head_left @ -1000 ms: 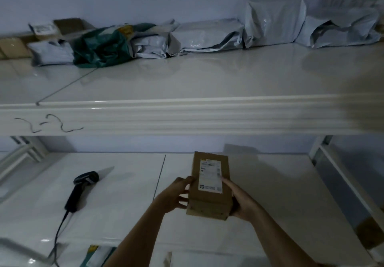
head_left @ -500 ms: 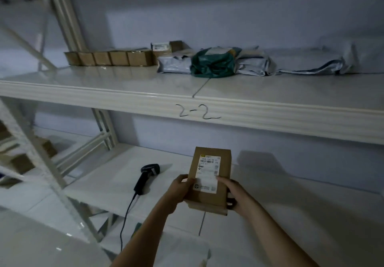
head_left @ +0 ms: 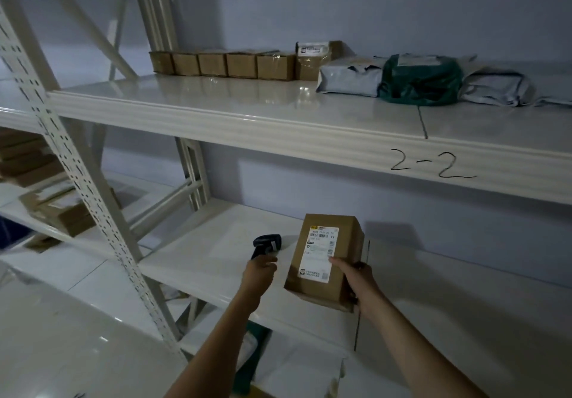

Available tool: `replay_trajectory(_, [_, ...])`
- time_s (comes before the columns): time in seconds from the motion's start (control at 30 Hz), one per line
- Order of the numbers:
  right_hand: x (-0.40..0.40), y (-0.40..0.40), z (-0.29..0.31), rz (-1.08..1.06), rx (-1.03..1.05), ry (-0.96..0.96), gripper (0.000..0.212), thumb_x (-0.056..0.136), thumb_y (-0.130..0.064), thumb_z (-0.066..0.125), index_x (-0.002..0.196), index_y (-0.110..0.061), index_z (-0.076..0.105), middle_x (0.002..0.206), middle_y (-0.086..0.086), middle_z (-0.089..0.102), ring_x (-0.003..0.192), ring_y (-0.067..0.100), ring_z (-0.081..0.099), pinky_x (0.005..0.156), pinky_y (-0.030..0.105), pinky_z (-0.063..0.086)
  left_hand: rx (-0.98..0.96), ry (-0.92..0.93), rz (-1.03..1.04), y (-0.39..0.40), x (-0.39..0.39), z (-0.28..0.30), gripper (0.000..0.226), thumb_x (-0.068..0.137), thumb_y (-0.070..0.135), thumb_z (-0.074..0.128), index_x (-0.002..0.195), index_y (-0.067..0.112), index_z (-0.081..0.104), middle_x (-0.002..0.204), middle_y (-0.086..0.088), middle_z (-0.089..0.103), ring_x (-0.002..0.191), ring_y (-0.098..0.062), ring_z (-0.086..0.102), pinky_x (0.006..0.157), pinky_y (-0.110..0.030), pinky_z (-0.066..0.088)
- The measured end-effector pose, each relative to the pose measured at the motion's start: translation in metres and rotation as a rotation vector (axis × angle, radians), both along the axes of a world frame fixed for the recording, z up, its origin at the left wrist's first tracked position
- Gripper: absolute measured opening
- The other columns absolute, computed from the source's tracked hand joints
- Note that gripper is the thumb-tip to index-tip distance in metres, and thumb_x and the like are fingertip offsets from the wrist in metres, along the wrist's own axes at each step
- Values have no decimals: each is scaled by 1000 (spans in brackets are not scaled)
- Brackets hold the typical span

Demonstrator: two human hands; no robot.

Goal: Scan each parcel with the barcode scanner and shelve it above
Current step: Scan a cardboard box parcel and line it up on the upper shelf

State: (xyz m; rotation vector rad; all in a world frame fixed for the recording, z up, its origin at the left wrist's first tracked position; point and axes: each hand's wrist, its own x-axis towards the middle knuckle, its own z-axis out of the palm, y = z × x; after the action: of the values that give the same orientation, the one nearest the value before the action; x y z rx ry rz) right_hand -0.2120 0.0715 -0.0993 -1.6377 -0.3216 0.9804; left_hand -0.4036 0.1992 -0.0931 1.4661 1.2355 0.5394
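A brown cardboard parcel [head_left: 325, 261] with a white barcode label on top is held over the lower shelf [head_left: 198, 261]. My right hand [head_left: 356, 280] grips its right side alone, thumb on the label. To its left, my left hand [head_left: 258, 269] closes round the handle of the black barcode scanner [head_left: 266, 242], whose head points toward the parcel. The upper shelf [head_left: 235, 112], marked "2-2" on its front edge, carries a row of small brown boxes [head_left: 223, 64], grey mailer bags [head_left: 349, 80] and a green bag [head_left: 421, 83].
A white perforated upright post [head_left: 71, 162] and diagonal braces stand at the left. Beyond them lie stacked flat cardboard parcels [head_left: 46, 202]. More packages sit below the lower shelf near my arms [head_left: 297, 363]. The floor is pale tile.
My left hand has let go of the parcel and taken hold of the scanner's handle. My right hand now holds the parcel alone. The view has swung further left.
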Motion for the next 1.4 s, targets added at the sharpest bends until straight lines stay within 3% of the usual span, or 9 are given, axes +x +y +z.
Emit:
replay_trajectory(0.13, [19,39,-14,-20,-15,-49,85,64,-47,87,134,-13,54,114,6,72,101,24,70,86,42,60,-20,83,109,46,-2,-18,26,91,12,56,113,7,68,89,-17,64,71,-32,59,63,-35,49])
replay_trajectory(0.27, [33,75,-33,-78,-43,-6,86,62,-48,89,132,-14,51,115,7,70,100,26,69,81,44,61,-89,227,77,94,7,-38,38,90,15,59,127,8,56,120,-23,62,110,-39,60,91,-46,52])
replay_trajectory(0.37, [44,96,-46,-102,-61,3,90,63,-49,88,135,-14,48,120,8,67,104,26,66,74,37,58,-140,297,26,125,16,-53,59,90,18,63,143,7,40,136,-21,51,122,-37,52,99,-43,47])
replay_trajectory(0.43, [51,105,-52,-109,-82,3,91,64,-49,87,136,-13,47,123,9,65,106,27,65,80,40,58,-141,349,-34,141,24,-61,71,89,19,66,149,4,30,145,-21,42,129,-36,46,103,-41,45])
replay_trajectory(0.6, [57,115,-61,-136,-108,22,92,65,-52,85,139,-12,47,124,11,65,108,30,66,95,47,56,-196,435,-138,158,39,-81,54,89,21,65,131,-5,46,129,-25,54,117,-38,56,98,-46,51])
replay_trajectory(0.87, [37,112,-55,-262,-141,33,100,64,-50,86,145,-15,38,132,11,57,116,31,59,99,50,52,-147,324,-314,163,38,-73,16,82,13,66,86,-2,62,81,-15,61,74,-25,58,65,-31,44])
replay_trajectory(1.07, [13,104,-45,-314,-172,33,116,58,-45,91,150,-20,24,140,10,48,121,31,55,98,53,52,-136,92,-316,167,21,-34,20,82,1,61,99,6,69,83,-5,61,77,-20,55,64,-26,44])
replay_trajectory(1.2, [-8,107,-43,-325,-202,-87,116,56,-47,91,146,-21,22,141,9,39,121,29,52,93,50,55,-234,-94,-301,160,15,-8,6,88,7,60,91,6,64,75,-11,58,57,-21,53,52,-29,46])
replay_trajectory(1.4, [-30,106,-39,-347,-216,-135,124,57,-49,92,149,-19,15,147,10,36,127,31,50,97,49,52,-158,-141,-368,145,9,12,17,87,25,64,94,10,63,64,-6,54,44,-17,45,45,-26,38])
